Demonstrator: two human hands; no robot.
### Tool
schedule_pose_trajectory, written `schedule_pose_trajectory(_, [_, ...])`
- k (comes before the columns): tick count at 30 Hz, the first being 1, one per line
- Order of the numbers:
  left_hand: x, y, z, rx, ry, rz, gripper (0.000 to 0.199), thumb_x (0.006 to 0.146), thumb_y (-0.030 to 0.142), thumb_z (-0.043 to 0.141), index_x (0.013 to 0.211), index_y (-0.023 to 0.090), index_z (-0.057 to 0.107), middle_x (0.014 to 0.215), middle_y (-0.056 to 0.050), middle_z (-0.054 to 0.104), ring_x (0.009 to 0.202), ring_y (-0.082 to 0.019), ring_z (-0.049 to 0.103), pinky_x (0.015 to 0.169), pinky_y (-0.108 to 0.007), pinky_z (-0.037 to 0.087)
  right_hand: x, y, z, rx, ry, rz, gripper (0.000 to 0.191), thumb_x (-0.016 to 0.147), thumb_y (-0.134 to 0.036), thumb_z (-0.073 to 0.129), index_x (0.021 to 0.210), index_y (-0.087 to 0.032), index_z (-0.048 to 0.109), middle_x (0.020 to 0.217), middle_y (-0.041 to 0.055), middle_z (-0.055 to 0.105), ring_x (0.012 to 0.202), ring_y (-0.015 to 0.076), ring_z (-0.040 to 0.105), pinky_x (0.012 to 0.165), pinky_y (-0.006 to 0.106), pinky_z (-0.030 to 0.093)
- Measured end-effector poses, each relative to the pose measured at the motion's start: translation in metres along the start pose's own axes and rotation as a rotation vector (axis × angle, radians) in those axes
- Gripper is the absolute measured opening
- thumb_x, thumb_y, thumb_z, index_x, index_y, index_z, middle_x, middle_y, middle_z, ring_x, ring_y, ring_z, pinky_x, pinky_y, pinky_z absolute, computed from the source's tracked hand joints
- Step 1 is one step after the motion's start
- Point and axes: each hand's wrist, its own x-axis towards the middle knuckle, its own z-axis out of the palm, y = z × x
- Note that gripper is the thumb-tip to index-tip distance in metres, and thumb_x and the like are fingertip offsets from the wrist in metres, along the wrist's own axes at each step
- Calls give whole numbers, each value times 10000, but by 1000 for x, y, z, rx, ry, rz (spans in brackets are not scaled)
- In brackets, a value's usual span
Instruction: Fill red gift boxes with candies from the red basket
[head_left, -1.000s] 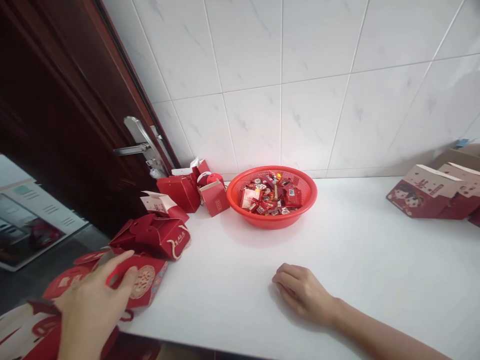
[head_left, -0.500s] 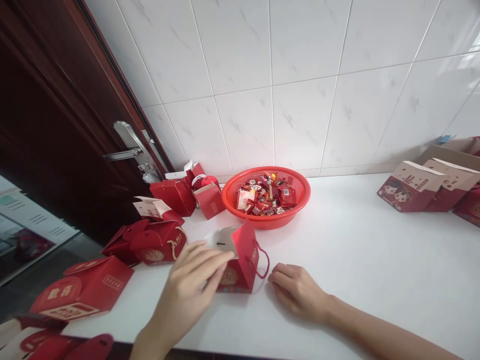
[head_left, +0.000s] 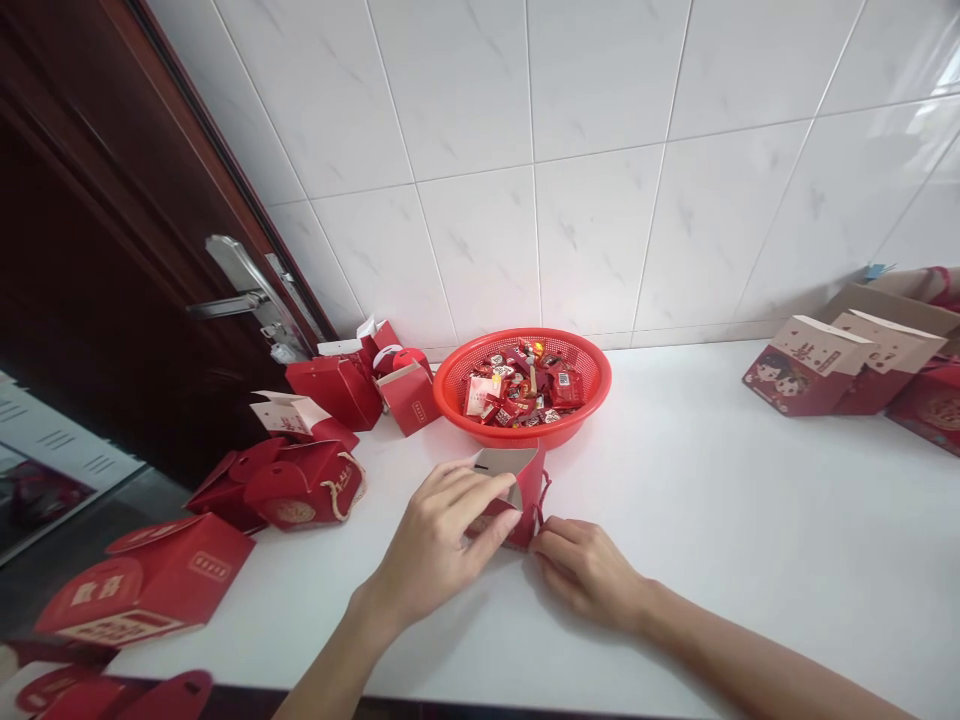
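A small red box (head_left: 531, 490) with its top open stands on the white table, just in front of the red basket (head_left: 525, 434). My left hand (head_left: 450, 530) grips the box's near left side, fingers over the rim and thumb at the front. Beside the box's right side, my right hand (head_left: 581, 565) rests on the table with its fingers curled at the red cord handle (head_left: 545, 492). Whether those fingers pinch the cord is too small to tell. Wrapped sweets (head_left: 525, 385) lie in the basket.
Several red boxes (head_left: 300, 490) line the table's left side. More boxes (head_left: 806, 365) stand at the back right by a cardboard carton (head_left: 892, 305). A tiled wall rises behind, with a dark door (head_left: 112, 200) at the left.
The box has moved right and turned, with my left hand on it. Its handle side now meets my right hand, which has stayed nearly in place. The view has shifted slightly.
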Motion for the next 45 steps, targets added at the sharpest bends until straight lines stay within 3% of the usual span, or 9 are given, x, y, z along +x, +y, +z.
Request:
schedule_pose_trajectory(6, [9, -23, -6, -139, 136, -194, 185, 958, 240, 579, 994, 226, 760, 1066, -63, 728, 1004, -198, 698, 888, -303, 572, 2, 5, -8, 73, 96, 38, 154, 947, -129, 422, 950, -226, 541, 712, -4, 579, 537, 132, 493, 519, 260, 396])
schedule_pose_trajectory(10, [16, -42, -6, -233, -64, -303, 195, 925, 294, 599, 918, 253, 789, 1251, -73, 666, 1165, -247, 656, 981, -360, 558, 5, 12, -18, 77, 218, 124, 88, 993, -192, 455, 1061, -239, 487, 783, -13, 612, 520, 107, 510, 528, 246, 439])
schedule_pose_trajectory(16, [22, -38, -9, -400, -363, -400, 384, 832, 388, 714, 1198, 273, 729, 1304, -79, 651, 1146, -270, 660, 925, -370, 584, 20, 12, -36, -10, 264, 54, 489, 1039, -361, 456, 1499, -266, 321, 866, 8, 605, 555, 117, 521, 535, 251, 486])
schedule_pose_trajectory(21, [27, -21, -11, -312, -450, -401, 466, 838, 446, 714, 1285, 318, 695, 1327, -77, 630, 1170, -280, 627, 956, -386, 554, 36, -2, -39, -181, 242, -3, 431, 1050, -456, 386, 1399, -219, 478, 880, 49, 590, 640, 157, 570, 563, 287, 506])
schedule_pose_trajectory(26, [19, -27, -10, -222, -370, -493, 519, 847, 435, 665, 1353, 322, 648, 1272, -79, 683, 1072, -287, 654, 853, -387, 572, 35, -6, -39, -154, 258, 90, 244, 1043, -404, 406, 1079, -210, 549, 1126, 135, 593, 743, 168, 637, 619, 309, 552])
schedule_pose_trajectory(31, [9, -37, -2, -240, -213, -577, 442, 885, 546, 596, 1200, 265, 726, 1246, -81, 722, 1119, -291, 658, 863, -378, 565, 26, -2, -35, -88, 211, 80, 207, 1032, -375, 439, 1155, -219, 496, 1248, 179, 581, 972, 238, 678, 707, 340, 588])
schedule_pose_trajectory(38, [7, -32, 15, -356, -42, -571, 348, 919, 465, 580, 1132, 229, 720, 1180, -86, 738, 1092, -264, 692, 874, -364, 566, 20, 2, -24, 171, 185, 133, 727, 985, -475, 559, 1568, -271, 175, 1453, 206, 492, 1097, 272, 673, 886, 435, 593])
schedule_pose_trajectory(41, [6, -25, 21, -370, 45, -475, 279, 931, 348, 573, 1129, 207, 711, 1143, -86, 736, 1066, -244, 693, 861, -344, 567, 18, 3, -25, 301, 193, 194, 780, 967, -516, 578, 1587, -303, 156, 1502, 192, 464, 1148, 287, 658, 931, 462, 578])
schedule_pose_trajectory(45, [6, -13, 30, -321, 193, -213, 296, 912, 228, 585, 1188, 181, 682, 1087, -90, 713, 1004, -223, 675, 855, -346, 561, 18, 5, -29, 350, 237, 199, 814, 946, -591, 565, 1589, -282, 174, 1546, 180, 424, 1338, 337, 531, 1043, 507, 509])
